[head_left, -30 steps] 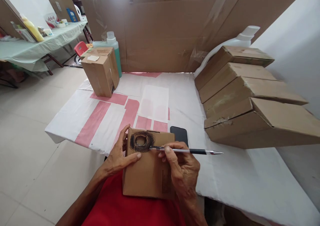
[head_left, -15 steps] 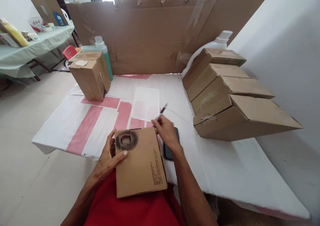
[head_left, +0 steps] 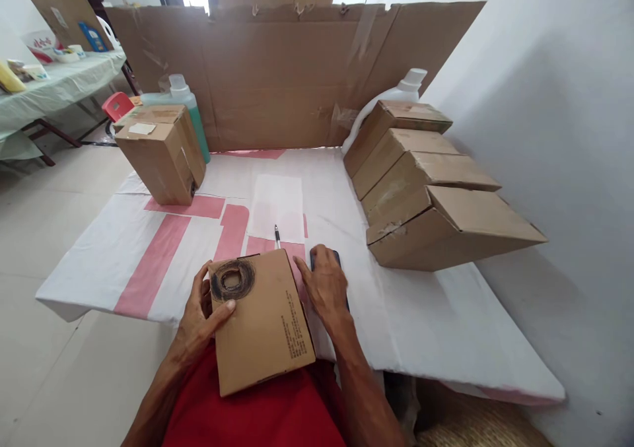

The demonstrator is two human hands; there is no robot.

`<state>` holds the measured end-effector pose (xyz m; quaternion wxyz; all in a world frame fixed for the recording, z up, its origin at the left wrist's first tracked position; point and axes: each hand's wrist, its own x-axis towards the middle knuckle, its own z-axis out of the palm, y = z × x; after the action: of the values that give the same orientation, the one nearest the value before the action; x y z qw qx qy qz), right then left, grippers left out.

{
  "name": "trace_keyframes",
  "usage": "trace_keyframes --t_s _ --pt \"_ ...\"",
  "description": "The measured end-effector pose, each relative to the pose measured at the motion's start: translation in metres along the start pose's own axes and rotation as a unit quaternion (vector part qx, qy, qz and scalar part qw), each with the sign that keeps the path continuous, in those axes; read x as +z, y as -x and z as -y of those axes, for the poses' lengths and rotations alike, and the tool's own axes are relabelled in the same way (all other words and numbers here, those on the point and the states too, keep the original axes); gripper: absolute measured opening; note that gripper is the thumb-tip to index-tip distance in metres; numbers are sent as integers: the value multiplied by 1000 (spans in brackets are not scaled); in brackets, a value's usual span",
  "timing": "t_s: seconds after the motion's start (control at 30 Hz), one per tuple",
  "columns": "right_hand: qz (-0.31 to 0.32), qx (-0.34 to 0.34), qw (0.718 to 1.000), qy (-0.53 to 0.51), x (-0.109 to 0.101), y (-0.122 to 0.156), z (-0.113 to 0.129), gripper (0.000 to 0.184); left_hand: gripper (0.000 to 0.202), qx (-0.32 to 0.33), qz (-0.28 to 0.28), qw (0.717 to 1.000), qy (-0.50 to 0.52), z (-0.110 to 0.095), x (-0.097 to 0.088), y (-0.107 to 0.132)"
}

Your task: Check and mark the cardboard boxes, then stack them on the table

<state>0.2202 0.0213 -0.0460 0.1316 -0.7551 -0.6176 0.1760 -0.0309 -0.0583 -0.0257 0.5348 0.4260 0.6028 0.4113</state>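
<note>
A flat cardboard box [head_left: 265, 328] rests on my lap against the table edge, with a dark scribbled ring [head_left: 232, 280] at its upper left corner. My left hand [head_left: 202, 315] grips the box's left edge, thumb on top by the ring. Fingers spread, my right hand [head_left: 324, 285] lies flat over a black phone [head_left: 335, 257] just right of the box. A pen [head_left: 277, 236] lies loose on the cloth just beyond the box.
The table carries a white and pink cloth [head_left: 163, 242]. Several leaning cardboard boxes [head_left: 426, 196] stand at the right, a small box [head_left: 158, 153] and a green bottle [head_left: 181, 94] at the back left. A cardboard screen [head_left: 277, 70] closes the back. Another table [head_left: 49, 87] stands far left.
My right hand stopped drawing on the box, carried the pen forward, let it go on the cloth, and came down flat on the phone. The left hand kept its hold.
</note>
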Motion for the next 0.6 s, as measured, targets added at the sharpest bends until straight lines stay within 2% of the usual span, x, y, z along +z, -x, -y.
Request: trace_keyframes --t_s 0.07,0.13,0.27,0.4,0.5,0.6 --pt "-40 43 996 61 1 20 -15 50 99 -4 -1 1000 10 4 -1 -2" --pt "-47 71 990 112 7 36 -26 62 96 -4 4 1000 20 8 -1 -4" --pt "-52 83 989 108 18 46 -33 59 97 3 14 999 41 14 0 -8" --pt "-52 102 989 98 14 43 -35 55 97 5 2 999 47 18 -1 -8" --pt "-27 106 990 87 7 45 -40 63 99 1 -10 999 50 19 -3 -6" --pt "11 127 991 42 3 49 -44 64 97 -3 -7 998 68 17 -3 -5"
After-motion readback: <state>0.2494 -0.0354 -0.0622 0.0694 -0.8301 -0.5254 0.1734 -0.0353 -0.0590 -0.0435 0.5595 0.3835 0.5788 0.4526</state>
